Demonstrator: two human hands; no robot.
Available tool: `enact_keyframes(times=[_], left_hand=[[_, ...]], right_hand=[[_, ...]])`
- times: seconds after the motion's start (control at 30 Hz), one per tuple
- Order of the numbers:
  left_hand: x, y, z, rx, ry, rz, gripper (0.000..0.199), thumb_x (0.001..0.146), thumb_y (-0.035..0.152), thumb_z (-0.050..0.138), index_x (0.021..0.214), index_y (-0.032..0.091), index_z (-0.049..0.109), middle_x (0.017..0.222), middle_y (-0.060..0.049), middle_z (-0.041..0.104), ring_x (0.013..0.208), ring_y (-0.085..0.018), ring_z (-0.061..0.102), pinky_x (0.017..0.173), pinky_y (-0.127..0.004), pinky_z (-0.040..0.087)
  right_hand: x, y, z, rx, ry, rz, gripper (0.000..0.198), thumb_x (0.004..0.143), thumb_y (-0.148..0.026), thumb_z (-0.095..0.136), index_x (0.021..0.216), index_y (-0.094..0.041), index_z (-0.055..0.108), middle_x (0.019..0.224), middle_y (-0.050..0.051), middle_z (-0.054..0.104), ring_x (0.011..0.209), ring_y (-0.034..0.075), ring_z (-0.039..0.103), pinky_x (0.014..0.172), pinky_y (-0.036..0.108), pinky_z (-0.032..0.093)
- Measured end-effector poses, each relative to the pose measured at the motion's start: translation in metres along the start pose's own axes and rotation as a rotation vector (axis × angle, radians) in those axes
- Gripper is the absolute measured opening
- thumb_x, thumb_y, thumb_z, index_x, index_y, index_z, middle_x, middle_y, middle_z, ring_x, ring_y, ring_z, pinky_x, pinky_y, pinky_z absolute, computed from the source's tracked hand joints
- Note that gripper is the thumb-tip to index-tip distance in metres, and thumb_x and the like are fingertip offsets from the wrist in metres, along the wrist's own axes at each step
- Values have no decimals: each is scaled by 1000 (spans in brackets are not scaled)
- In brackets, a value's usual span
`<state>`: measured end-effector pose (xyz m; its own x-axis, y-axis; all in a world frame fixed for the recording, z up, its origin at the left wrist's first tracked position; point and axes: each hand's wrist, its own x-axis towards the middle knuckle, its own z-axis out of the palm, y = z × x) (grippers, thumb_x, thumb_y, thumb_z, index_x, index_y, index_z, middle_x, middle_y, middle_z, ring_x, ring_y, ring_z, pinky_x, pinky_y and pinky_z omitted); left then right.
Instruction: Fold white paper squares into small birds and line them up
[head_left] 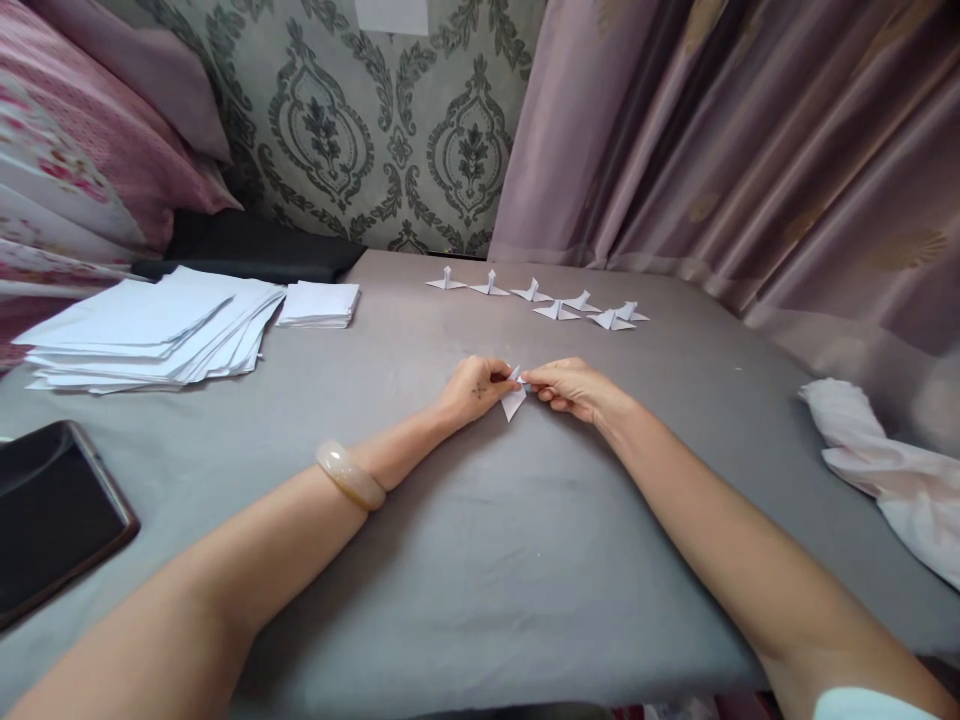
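Watched from afar through the head camera, a folded white paper [513, 403] sat midway between my two sets of fingertips, near the middle of a grey-covered table [480, 580]. Its long axis ran toward and away from me, one point aimed back down the cloth and slightly left, a narrower tip rising beyond the fingers. The left hand [474, 390] pinched it from the left, thumb and fingers drawn narrow; the right hand [571, 388] gripped it from the right in a similar close pinch. Neither hand was clearly nearer, as both touched the paper; the fold beneath the fingertips was too small for me to read.

Across the far side stood seven small folded paper figures [557, 312]. To the left lay a fanned pile of white sheets [142, 320], a smaller stack [319, 303] just beside it and, closer in, a dark-screened phone [60, 515]. Crumpled white cloth [877, 440] lay at right. Patterned wallpaper [322, 120] and mauve curtains [720, 130] backed the scene.
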<state>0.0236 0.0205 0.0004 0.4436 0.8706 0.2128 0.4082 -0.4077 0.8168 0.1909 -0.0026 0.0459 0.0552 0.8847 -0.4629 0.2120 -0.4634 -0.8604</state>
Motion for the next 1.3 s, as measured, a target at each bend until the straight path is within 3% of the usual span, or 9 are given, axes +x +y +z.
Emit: enact_keyframes(times=[0.27, 0.6, 0.8, 1.2, 1.3], left_hand=[[0, -3, 1, -31, -20, 7, 25, 79, 35, 62, 83, 13, 74, 63, 0, 60, 62, -11, 49, 57, -21, 37], [-2, 1, 1, -55, 11, -42, 25, 77, 37, 64, 81, 13, 73, 65, -1, 62, 60, -10, 47, 54, -21, 36], [-3, 3, 1, -60, 33, -40, 25, 78, 36, 64, 80, 12, 73, 67, -3, 65, 61, -11, 50, 55, -21, 38], [-4, 5, 1, 23, 54, 41, 19, 81, 32, 64, 79, 17, 75, 73, -2, 69, 66, -12, 55, 62, -23, 40], [-4, 5, 0, 35, 55, 46, 20, 82, 32, 64, 79, 16, 75, 73, -2, 69, 67, -12, 56, 63, -23, 40]], right_hand=[[2, 9, -5, -67, -108, -108, 21, 70, -24, 67, 56, -16, 54, 48, -6, 42, 40, 2, 28, 35, 17, 13], [8, 11, -2, -95, -92, -139, 21, 66, -22, 64, 54, -20, 48, 45, -9, 29, 41, 4, 19, 39, 21, 9], [9, 8, -4, -102, -40, -98, 23, 64, -23, 67, 51, -20, 47, 49, -4, 41, 42, 4, 25, 38, 23, 10], [7, 4, -9, -170, -85, -69, 26, 65, -23, 66, 50, -20, 45, 48, -4, 37, 43, 4, 26, 39, 23, 11], [5, 8, -12, -177, -90, -121, 17, 69, -25, 64, 58, -18, 53, 47, -5, 38, 43, 5, 28, 39, 22, 16]])
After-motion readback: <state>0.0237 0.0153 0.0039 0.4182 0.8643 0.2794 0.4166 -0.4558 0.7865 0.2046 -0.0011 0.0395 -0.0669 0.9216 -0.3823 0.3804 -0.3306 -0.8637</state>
